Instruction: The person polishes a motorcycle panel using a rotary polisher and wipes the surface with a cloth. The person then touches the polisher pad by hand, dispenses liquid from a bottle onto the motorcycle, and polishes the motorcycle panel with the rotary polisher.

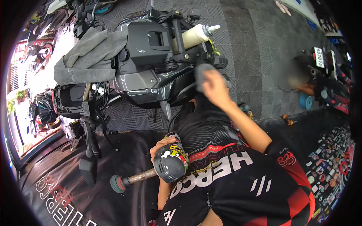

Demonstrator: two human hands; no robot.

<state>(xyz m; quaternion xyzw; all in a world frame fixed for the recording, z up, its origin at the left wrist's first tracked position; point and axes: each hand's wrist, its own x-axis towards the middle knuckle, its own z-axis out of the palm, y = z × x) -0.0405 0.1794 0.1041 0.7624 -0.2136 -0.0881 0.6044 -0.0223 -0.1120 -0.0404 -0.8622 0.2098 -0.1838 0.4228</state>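
Note:
My right hand [217, 90] is blurred and presses a grey cloth [204, 71] against the tail end of a dark motorcycle [141, 83]. My left hand [161, 145] is wrapped round a handheld power tool [171, 164], black with a colourful graphic, held low in front of my shirt. Its shaft reaches left to a round green and red pad [118, 184], which is clear of the bodywork. A cream bottle with a white nozzle [194, 36] lies across the rear rack. Over the seat area is a folded grey towel [90, 58].
The motorcycle's mirror [89, 168] and lever stick out at lower left. A black printed sheet [139, 203] hangs or lies along the near side. At right, another person's arm [307, 89] is beside a second motorcycle and a blue roll [306, 101]. Patterned tiles [247, 56] cover the floor.

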